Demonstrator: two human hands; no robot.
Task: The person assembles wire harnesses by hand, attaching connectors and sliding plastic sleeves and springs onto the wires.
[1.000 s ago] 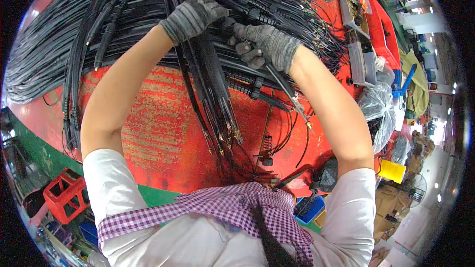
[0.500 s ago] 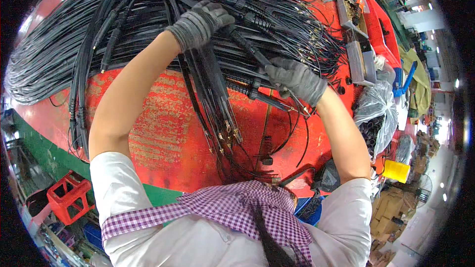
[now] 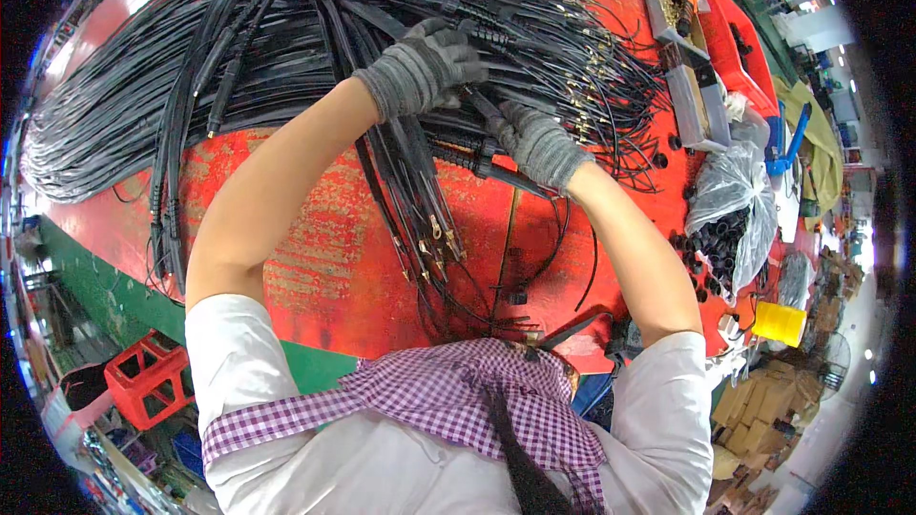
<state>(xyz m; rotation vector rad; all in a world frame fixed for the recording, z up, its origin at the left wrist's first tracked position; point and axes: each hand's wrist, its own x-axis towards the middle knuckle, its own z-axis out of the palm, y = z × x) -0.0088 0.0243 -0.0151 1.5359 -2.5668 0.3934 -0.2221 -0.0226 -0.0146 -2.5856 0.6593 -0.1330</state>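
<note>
Left hand (image 3: 427,69) and right hand (image 3: 542,144) pinch a black cable (image 3: 483,104); piled cables (image 3: 277,52) lie around them.

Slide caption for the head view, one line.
Gloved left hand and right hand at work among black cables on a red table.

Smooth, plastic-looking black cables (image 3: 286,62) — shiny metal tips (image 3: 436,229) — rough, scuffed red tabletop (image 3: 320,243)
</note>
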